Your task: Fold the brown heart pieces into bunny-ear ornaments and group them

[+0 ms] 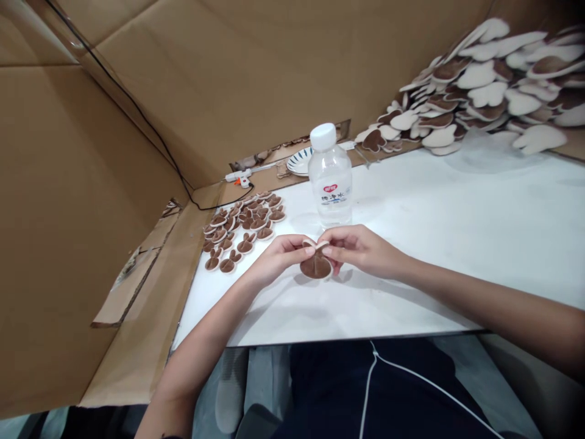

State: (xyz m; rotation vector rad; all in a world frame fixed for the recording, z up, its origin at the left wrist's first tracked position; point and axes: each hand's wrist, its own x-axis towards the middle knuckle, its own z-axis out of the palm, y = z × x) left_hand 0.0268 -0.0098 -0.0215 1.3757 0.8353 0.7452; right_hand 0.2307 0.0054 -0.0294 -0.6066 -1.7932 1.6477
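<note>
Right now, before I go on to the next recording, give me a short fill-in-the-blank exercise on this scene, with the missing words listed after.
1. Both hands, the left hand and the right hand, pinch one brown and white ____-shaped felt piece.
2. Just behind the hands stands a clear water bottle with a ____ cap.
3. The laid-out small pieces lie to the ____ of the bottle.
4. The walls around the white table are ____.

Missing words: rabbit-ear; white; left; cardboard
</note>
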